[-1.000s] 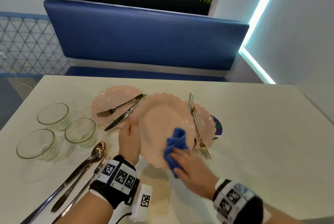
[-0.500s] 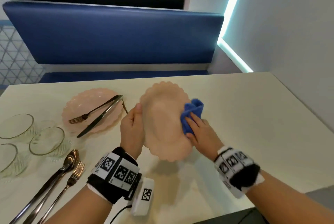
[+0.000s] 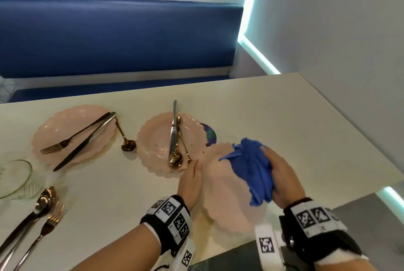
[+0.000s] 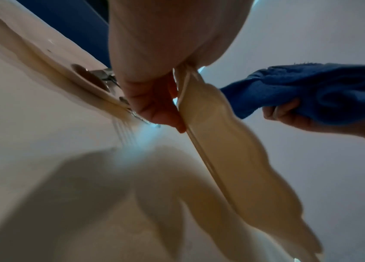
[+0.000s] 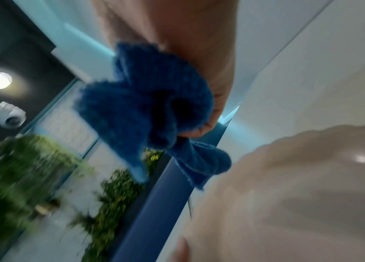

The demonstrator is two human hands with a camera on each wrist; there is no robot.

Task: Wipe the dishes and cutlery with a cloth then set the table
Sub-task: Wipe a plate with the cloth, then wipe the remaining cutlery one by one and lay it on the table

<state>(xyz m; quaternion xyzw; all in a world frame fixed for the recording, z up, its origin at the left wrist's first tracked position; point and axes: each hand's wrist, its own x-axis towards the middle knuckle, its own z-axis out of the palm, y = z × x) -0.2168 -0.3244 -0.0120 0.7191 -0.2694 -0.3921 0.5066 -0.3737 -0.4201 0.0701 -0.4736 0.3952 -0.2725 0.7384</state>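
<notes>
I hold a pink scalloped plate [image 3: 227, 196] tilted above the table's front edge. My left hand [image 3: 193, 175] pinches its left rim, thumb on the near face [image 4: 154, 106]. My right hand [image 3: 282, 176] grips a bunched blue cloth [image 3: 251, 170] against the plate's upper right part. In the left wrist view the plate [image 4: 233, 159] appears edge-on, with the cloth [image 4: 322, 88] beyond it. In the right wrist view the cloth [image 5: 150, 109] hangs from my fingers above the plate [image 5: 289, 195].
A pink plate [image 3: 153, 139] bearing a knife, spoon and fork lies just behind my left hand. Another pink plate [image 3: 56, 131] with fork and knife lies at the left, a small spoon [image 3: 126, 143] between them. A glass bowl [image 3: 15, 179], spoon [image 3: 44, 199] and fork [image 3: 51, 221] sit at the near left.
The held plate has moved right and nearer the front edge. My right hand with the cloth went from the plate's right rim to its upper right face. The view swung left.
</notes>
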